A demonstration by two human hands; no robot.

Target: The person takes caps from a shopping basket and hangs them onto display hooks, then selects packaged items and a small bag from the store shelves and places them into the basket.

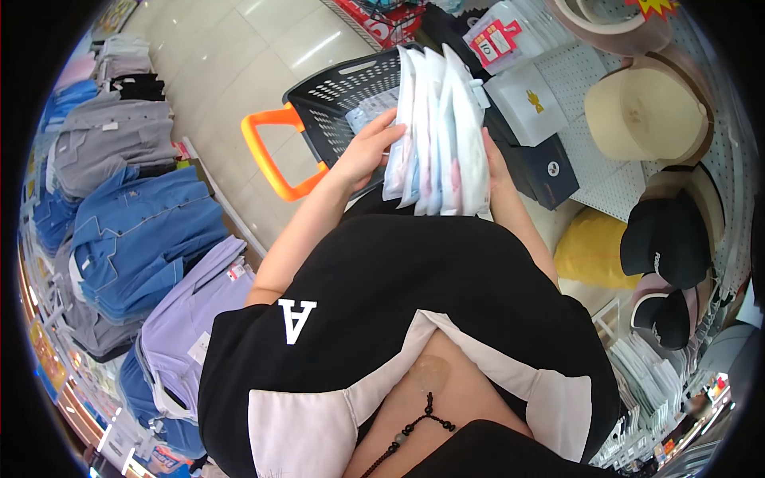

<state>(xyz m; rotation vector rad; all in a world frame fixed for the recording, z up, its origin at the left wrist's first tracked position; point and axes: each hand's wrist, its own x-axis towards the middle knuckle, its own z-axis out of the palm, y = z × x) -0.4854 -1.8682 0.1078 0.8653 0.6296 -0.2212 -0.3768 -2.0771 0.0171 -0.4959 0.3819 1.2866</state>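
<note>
Between my two hands is a bundle of several soft packets (437, 135) in clear plastic, showing white, pale blue and pink, held on edge side by side. The fingers of my left hand (368, 150) press against the bundle's left side. My right hand (496, 166) grips the right side, its fingers partly hidden behind the packets. Just beyond the bundle stands a black shopping basket (319, 95) with an orange handle (259, 151). A pale blue packaged item (370, 110) lies inside it.
Clothes hang on the left, including blue shirts (147, 239) and a lilac top (191, 295). To the right are a white box (527, 99), a dark box (546, 171), a yellow bundle (594, 251) and hats, among them a cream one (647, 111), on a pegboard.
</note>
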